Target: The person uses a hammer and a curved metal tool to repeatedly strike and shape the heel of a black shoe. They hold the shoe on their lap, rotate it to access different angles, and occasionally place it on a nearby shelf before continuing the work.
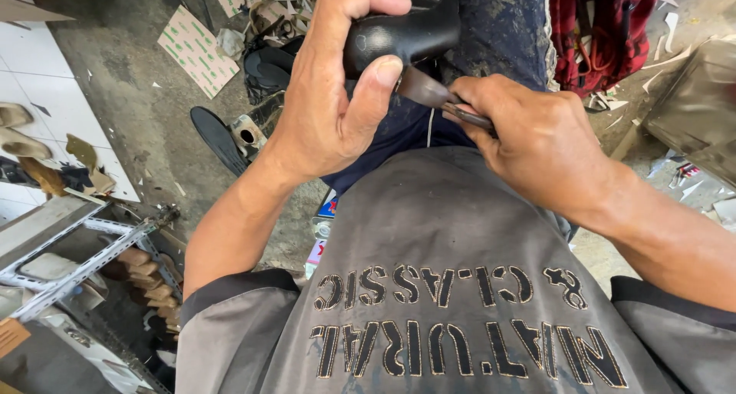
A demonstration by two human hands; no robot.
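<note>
Black shoe [406, 30]: gripped by left hand [330, 95]; right hand [537, 141] clasps metal-bladed tool [433, 95], blade touching shoe's underside, above lap.

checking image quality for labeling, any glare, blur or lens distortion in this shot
Head view: daylight, soft and even, no hard shadows; a pale sheen on the glossy black shoe gripped by the left hand; the right hand and its thin metal tool are sharp; wide-lens bending toward the edges, as in the grey metal rack.

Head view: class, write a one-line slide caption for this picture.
Left hand grips a glossy black shoe while the right hand presses a metal-bladed tool against its edge.
</note>
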